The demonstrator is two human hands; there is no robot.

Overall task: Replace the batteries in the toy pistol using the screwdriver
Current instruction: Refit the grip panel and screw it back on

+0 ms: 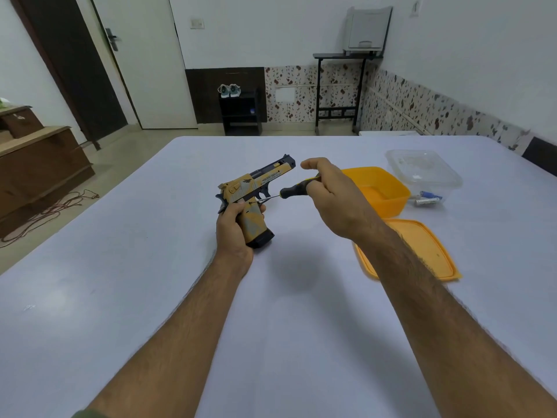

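My left hand (233, 230) grips the handle of the tan and dark toy pistol (256, 184), held above the white table with its barrel pointing away to the right. My right hand (331, 197) holds a screwdriver (297, 188) with a black and yellow handle. Its thin metal tip touches the pistol's side just above the grip. Two batteries (428, 199) lie on the table to the right, beside the clear box.
An orange container (388, 203) stands right of my right hand, with its orange lid (428, 251) lying flat nearer to me. A clear plastic box (422, 167) sits behind them. The white table (150, 267) extends around both arms.
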